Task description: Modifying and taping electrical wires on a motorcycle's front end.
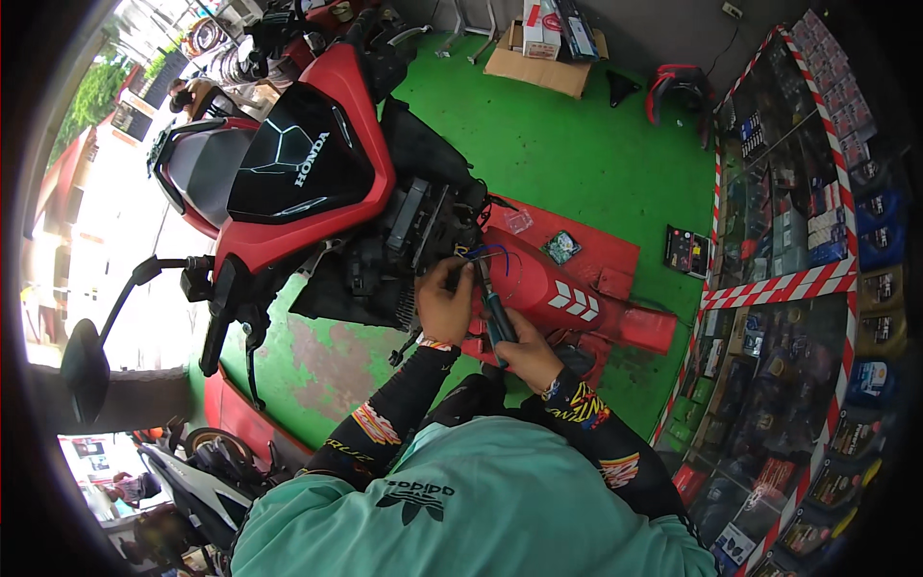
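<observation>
A red and black scooter [298, 173] stands with its front body opened, exposing dark inner parts [404, 231] and thin yellow and blue wires [498, 250]. My left hand [444, 300] is closed at the wires, fingertips pinched on them beside the exposed housing. Just to its right, my right hand [527, 351] grips dark green-handled pliers [498, 325], whose jaws point up at the wires by my left fingertips; whether the jaws touch them is unclear. Beneath the wires lies the red front fender [567, 303] with white chevrons. A small package [561, 247] rests on the red platform [615, 258].
Glass display cases [769, 385] edged with striped tape line the right, a dark box [685, 252] beside them. Cardboard and boxes [538, 67] lie at the top. A mirror [82, 370] juts out left. Other motorcycles [183, 481] stand lower left. A small figure of a person [192, 96] shows upper left.
</observation>
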`<state>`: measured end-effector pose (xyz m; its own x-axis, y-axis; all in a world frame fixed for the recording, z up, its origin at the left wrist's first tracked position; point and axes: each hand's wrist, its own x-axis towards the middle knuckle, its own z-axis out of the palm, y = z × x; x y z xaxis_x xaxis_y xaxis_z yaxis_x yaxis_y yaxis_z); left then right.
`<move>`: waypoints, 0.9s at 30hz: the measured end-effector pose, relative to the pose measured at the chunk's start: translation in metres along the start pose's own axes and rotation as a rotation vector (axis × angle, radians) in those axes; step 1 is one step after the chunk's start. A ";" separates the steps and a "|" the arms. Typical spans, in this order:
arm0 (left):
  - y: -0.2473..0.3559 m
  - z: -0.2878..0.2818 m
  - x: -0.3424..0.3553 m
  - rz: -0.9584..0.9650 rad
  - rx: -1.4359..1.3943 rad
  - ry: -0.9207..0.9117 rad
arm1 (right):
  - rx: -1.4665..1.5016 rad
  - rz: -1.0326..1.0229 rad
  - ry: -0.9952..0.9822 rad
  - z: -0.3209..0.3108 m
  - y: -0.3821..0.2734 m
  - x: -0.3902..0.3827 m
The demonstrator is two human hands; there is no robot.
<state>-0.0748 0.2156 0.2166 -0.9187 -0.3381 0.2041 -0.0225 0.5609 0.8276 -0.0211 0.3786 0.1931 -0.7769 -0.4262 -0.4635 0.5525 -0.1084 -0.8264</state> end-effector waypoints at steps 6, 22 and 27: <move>0.003 -0.007 0.000 0.031 0.008 -0.044 | -0.181 -0.129 0.092 0.005 -0.006 0.007; -0.003 -0.005 0.002 0.084 -0.026 -0.027 | -0.573 -0.246 0.333 0.011 -0.008 0.013; -0.003 -0.003 0.001 0.094 -0.004 -0.018 | -0.598 -0.246 0.272 0.003 -0.010 0.012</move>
<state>-0.0742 0.2114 0.2155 -0.9236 -0.2704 0.2718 0.0658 0.5868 0.8071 -0.0347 0.3717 0.1968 -0.9491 -0.2041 -0.2399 0.1510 0.3734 -0.9153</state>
